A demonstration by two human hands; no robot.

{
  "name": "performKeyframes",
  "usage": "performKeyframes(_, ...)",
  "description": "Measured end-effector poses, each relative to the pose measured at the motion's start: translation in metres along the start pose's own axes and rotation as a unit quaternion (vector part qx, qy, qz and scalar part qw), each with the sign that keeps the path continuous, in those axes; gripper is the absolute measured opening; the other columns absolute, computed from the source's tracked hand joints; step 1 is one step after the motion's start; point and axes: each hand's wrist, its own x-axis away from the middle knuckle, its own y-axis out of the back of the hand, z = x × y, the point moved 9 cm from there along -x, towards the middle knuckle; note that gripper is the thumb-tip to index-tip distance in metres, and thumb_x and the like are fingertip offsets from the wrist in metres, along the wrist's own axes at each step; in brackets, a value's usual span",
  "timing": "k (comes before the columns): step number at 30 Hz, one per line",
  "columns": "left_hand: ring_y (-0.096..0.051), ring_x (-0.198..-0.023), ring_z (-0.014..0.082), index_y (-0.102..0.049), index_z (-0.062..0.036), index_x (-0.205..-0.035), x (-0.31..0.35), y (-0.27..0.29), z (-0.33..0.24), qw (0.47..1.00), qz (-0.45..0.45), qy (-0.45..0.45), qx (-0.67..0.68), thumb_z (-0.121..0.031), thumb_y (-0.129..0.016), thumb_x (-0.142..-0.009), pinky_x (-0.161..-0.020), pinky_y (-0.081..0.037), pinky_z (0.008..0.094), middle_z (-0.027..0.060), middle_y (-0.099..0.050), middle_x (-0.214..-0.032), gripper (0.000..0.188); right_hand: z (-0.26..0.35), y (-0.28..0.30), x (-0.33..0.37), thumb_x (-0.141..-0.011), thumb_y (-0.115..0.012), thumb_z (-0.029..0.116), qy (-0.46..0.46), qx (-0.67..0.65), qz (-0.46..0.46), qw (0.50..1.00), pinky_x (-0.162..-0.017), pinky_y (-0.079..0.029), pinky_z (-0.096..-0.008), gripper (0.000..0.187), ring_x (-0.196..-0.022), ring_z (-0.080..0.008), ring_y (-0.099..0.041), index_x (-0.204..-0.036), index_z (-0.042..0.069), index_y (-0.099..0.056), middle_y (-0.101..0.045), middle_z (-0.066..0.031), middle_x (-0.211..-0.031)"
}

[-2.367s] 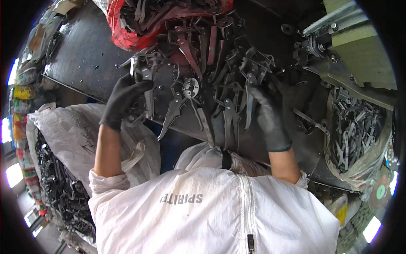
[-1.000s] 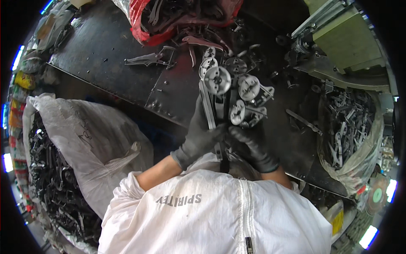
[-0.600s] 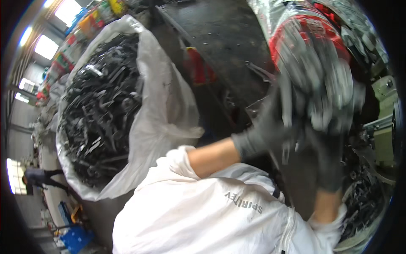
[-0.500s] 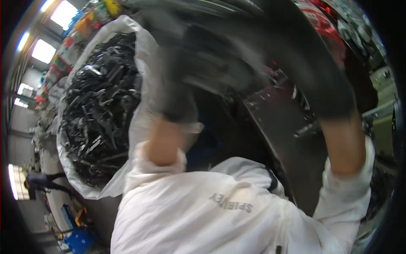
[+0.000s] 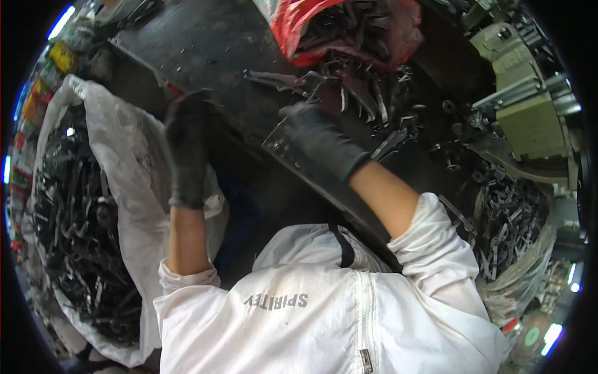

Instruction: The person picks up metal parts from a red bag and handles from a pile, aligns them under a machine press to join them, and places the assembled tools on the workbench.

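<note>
Both of my hands wear dark grey gloves over a dark metal worktable. My left hand is by the table's near edge, beside a large white bag of black parts. Its fingers are dark and blurred, with a small red piece showing just beyond them. My right hand is over the table edge, its fingers curled together; a thin edge shows beside them, but what they hold is hidden. Beyond it lie loose dark parts, spilling from a red and white plastic bag.
A sack of small metal parts stands at my right. Above it is a pale green machine with metal bars. Scattered fittings lie on the table's right side. Colourful bags line the far left.
The view has turned, bringing the red and white bag toward the middle. Earlier both hands were spread farther apart and strongly blurred; now they are closer together, with the right one curled.
</note>
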Motion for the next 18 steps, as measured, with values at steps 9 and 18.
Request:
performKeyframes(9, -0.051, -0.135, 0.0433, -0.062, -0.0083, -0.14, -0.088, -0.156, 0.102, 0.779, 0.294, -0.239, -0.5, -0.021, -0.067, -0.095, -0.11, -0.044, 0.0513, 0.022, -0.055, -0.147, 0.047, 0.022, -0.037, 0.032, -0.083, -0.058, 0.004, 0.167, 0.652, -0.07, 0.737, -0.043, -0.04, -0.0352, 0.011, -0.06, -0.0176, -0.049, -0.084, 0.005, -0.069, -0.05, -0.0025, -0.073)
performKeyframes(18, -0.06, -0.112, 0.0472, -0.06, -0.0023, -0.134, -0.057, -0.179, 0.114, 0.731, 0.382, -0.226, -0.518, -0.003, -0.063, -0.084, -0.095, -0.052, 0.0522, 0.0219, -0.065, -0.122, 0.051, -0.091, 0.39, 0.36, -0.091, -0.065, -0.006, -0.212, -0.052, -0.608, 0.764, -0.063, -0.049, -0.0274, 0.019, -0.072, -0.0144, -0.063, -0.107, 0.004, -0.064, -0.067, -0.0069, -0.092)
